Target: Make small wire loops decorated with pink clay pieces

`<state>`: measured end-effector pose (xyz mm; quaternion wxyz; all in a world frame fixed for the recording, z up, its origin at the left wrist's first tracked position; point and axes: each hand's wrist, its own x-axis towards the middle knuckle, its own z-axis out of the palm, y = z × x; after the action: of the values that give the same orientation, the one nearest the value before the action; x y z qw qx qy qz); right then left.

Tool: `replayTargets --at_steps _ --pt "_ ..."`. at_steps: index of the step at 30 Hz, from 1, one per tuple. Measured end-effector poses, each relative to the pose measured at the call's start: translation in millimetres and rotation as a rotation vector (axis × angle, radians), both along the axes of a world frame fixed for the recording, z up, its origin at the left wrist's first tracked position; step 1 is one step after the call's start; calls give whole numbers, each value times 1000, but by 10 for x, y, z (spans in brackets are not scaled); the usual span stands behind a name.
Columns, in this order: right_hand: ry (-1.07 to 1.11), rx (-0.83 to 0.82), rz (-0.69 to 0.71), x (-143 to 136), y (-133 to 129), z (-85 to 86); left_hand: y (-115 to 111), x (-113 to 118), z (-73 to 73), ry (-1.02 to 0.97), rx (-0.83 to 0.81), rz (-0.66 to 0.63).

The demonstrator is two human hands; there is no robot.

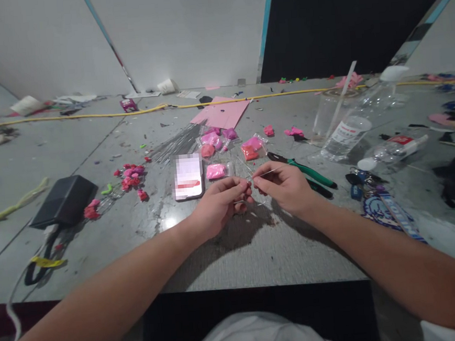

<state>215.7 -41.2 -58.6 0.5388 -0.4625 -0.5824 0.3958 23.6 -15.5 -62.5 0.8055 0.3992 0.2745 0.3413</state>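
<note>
1. Forearms enter from the lower left and lower right of the frame, over a grey table.
2. Left hand, at the centre, pinches thin wire between its fingers; the right hand, just beside it, grips wire between thumb and fingers too. Whether they share one strand I cannot tell.
3. Patterned lanyard lies at the right, black adapter at the left.
4. Phone lies just beyond the left hand, with a pink packet near its right edge.
5. Green-handled pliers rest just beyond the right hand.
6. Red and pink pieces cluster left of the phone; a clear bottle stands at centre right.
7. Wire bundle fans out above the phone, beside more coloured packets.
8. Pink sheet lies behind these, upper centre.
9. Yellow cable crosses the upper frame before a pale wall.
</note>
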Motion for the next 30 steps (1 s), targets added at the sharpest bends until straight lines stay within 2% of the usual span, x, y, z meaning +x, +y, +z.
replayTargets --at_steps 5,13,22,30 --pt "7 33 -18 -6 -23 30 6 -13 -3 -20 18 13" --pt "-93 155 -60 23 -53 -46 -3 -19 38 -14 44 51" --pt "-180 447 -71 -8 -170 0 8 -56 3 -77 173 52" --pt "-226 499 -37 -8 -201 11 -6 -50 -22 17 388 128"
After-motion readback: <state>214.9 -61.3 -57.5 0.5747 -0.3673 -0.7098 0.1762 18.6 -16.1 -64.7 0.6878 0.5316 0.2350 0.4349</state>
